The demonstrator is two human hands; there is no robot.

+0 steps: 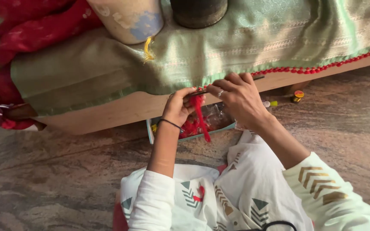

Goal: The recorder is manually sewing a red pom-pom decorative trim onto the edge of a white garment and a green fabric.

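Note:
My left hand (177, 107) pinches a bundle of red thread (201, 116) at the hem of a green silk cloth (245, 38) that drapes over a low wooden board (120, 109). The thread hangs down from my fingers. My right hand (238, 96) grips a thin dark needle-like tool (202, 91) that points left toward the same spot on the hem. A row of red tassels (317, 67) runs along the hem to the right of my hands. Both hands touch the cloth edge.
Under the board lies a shallow tray (150, 128) with red thread and clear plastic. Small thread spools (297, 96) stand on the stone floor at the right. A pale pot (127, 19) and a dark pot (198, 13) weigh the cloth down. Red fabric (26, 25) is heaped at the left.

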